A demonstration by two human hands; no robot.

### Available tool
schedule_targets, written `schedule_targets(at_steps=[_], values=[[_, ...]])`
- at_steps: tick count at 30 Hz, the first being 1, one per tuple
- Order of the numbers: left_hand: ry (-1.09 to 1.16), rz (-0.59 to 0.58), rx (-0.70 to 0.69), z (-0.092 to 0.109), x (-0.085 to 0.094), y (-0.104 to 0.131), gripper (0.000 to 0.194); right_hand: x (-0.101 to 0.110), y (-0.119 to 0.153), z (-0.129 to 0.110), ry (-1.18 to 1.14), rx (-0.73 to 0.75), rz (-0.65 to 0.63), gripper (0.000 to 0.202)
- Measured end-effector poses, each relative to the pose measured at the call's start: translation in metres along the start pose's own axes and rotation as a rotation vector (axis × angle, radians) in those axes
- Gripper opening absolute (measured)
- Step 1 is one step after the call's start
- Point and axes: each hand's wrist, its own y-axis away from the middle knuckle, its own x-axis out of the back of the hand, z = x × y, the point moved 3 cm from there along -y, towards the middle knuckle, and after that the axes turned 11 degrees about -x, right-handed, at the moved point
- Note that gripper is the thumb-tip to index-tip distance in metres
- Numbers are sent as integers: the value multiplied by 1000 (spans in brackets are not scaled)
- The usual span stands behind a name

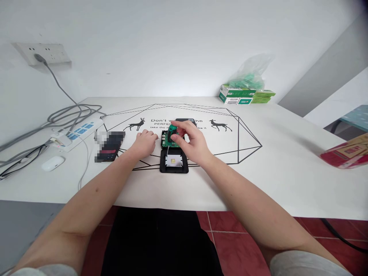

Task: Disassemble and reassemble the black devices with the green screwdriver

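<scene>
My right hand (pixel 191 138) is wrapped round the green and black handle of a screwdriver (pixel 172 133), whose thin shaft points down at the near edge of a green circuit board (pixel 165 143). The board sits in a black case half. Toward me lies the other black case half (pixel 174 170), with a silver plate (pixel 173 160) inside it. My left hand (pixel 145 143) rests on the table just left of the board, its fingers curled; what they hold, if anything, is hidden.
A phone (pixel 111 146), a white earbud case (pixel 53 163) and a power strip (pixel 83 132) with cables lie left on the table (pixel 138 191). Green and white boxes (pixel 237 94) under a plastic bag stand back right. A red package (pixel 346 153) is far right.
</scene>
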Motion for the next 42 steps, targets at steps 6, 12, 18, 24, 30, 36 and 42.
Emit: schedule_targets(at_steps=[6,12,18,24,30,36,42], values=[[0,6,-8,0,-1,0,39,1,0,2,-54,30,-2,29],[11,17,-14,-1,-3,-1,38,-9,4,2,-310,-126,-142,33],[14,-6,-6,-2,-2,0,39,-8,2,0,-216,-121,-50,25],[19,3,-9,0,1,1,35,-9,1,-3,-208,-82,-108,24],[12,19,-17,0,2,0,35,-9,2,-1,-117,-31,-91,31],[2,24,-16,-3,-1,-2,35,-10,4,4,-77,-77,4,33],[-23,23,-18,-5,-2,-2,39,-6,3,20,-101,-161,142,49]])
